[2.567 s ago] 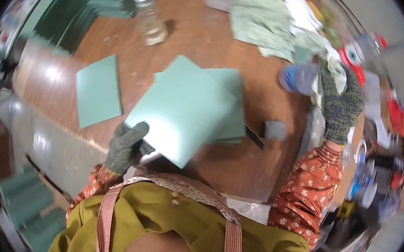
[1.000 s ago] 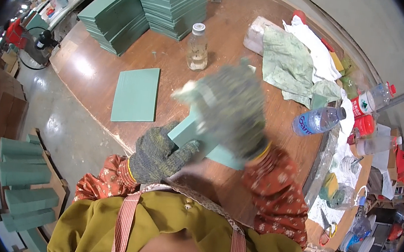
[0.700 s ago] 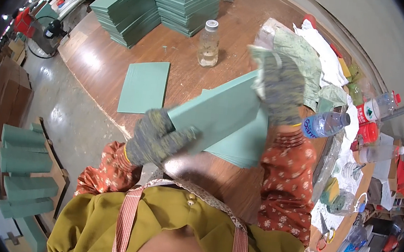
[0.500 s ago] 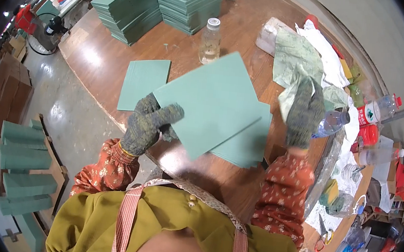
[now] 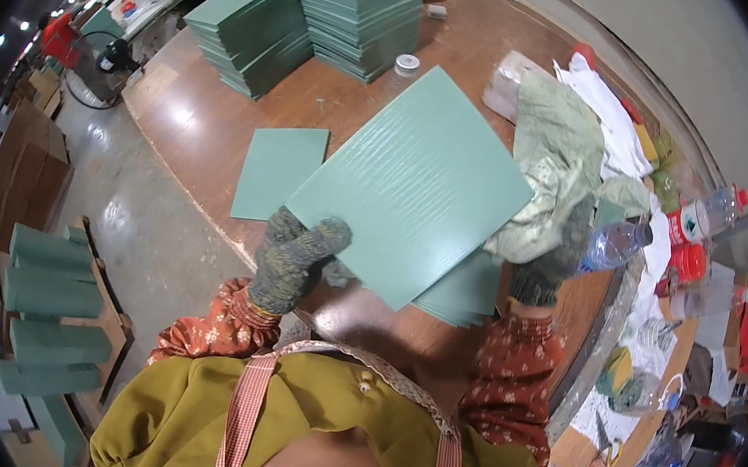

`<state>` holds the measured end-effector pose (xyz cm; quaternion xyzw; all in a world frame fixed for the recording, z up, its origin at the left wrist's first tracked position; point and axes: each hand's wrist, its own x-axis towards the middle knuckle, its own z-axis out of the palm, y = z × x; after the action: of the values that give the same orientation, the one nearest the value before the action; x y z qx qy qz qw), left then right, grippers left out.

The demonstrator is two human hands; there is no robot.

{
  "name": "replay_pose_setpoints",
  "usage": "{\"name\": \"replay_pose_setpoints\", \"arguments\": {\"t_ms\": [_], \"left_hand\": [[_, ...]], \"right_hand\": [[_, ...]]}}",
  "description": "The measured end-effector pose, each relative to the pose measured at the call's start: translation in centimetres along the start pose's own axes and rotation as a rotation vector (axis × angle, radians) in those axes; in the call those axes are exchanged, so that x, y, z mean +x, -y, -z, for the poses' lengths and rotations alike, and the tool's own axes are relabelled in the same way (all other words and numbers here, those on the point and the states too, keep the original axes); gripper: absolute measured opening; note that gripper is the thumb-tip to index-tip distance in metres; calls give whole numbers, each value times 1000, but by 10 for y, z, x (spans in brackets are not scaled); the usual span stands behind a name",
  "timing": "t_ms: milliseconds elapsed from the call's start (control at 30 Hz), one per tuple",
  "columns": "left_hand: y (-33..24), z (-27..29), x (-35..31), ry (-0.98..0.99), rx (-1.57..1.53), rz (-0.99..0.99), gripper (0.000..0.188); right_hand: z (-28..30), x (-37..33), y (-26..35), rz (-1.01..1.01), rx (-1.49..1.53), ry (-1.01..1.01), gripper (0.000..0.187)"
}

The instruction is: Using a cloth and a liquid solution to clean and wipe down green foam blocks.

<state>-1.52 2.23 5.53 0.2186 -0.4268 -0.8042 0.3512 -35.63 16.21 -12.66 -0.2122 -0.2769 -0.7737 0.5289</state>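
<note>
My left hand (image 5: 298,260), in a grey-green knitted glove, grips a flat green panel (image 5: 415,192) near its left corner, thumb on top. The panel is tilted above the table, and its upper face shows glossy streaks. In my right hand (image 5: 555,263), gloved alike, is a pale green cloth (image 5: 535,219) that touches the panel's right corner; the cloth hides most of those fingers. Partly covered by the held panel is a low pile of green panels (image 5: 466,289). Another green panel (image 5: 278,173) lies flat on the table, left of the held one.
Tall stacks of green panels (image 5: 356,17) stand on the far side of the wooden table (image 5: 186,113). A clear jar (image 5: 407,66) is partly behind the held panel. Bottles (image 5: 614,247), rags and scissors (image 5: 603,454) crowd the right edge. More green pieces (image 5: 62,292) sit on the left floor.
The cloth in my right hand has come left and down to the panel's right corner. The held panel has turned and tilted, and its face now shows glossy streaks.
</note>
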Motion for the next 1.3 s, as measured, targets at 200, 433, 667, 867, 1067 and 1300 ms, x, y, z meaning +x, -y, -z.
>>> {"name": "replay_pose_setpoints", "arguments": {"t_ms": [200, 433, 667, 867, 1067, 1300], "left_hand": [[-14, 3, -2, 107, 41, 15, 22], [-36, 65, 25, 371, 400, -159, 74], [-89, 39, 34, 178, 978, -361, 67], [-52, 36, 22, 188, 858, -149, 57], [13, 104, 9, 183, 1390, -449, 42], [8, 34, -7, 276, 1637, -718, 40]], "right_hand": [[-112, 72, -201, 35, -1921, -527, 46], [-142, 121, -126, -453, -2578, 572, 35], [-180, 201, -170, -492, -2304, 953, 29], [-180, 195, -228, -820, -2578, 983, 26], [-144, 151, -236, -538, -2722, 1087, 30], [-129, 141, -114, -101, -3057, 66, 45]]}}
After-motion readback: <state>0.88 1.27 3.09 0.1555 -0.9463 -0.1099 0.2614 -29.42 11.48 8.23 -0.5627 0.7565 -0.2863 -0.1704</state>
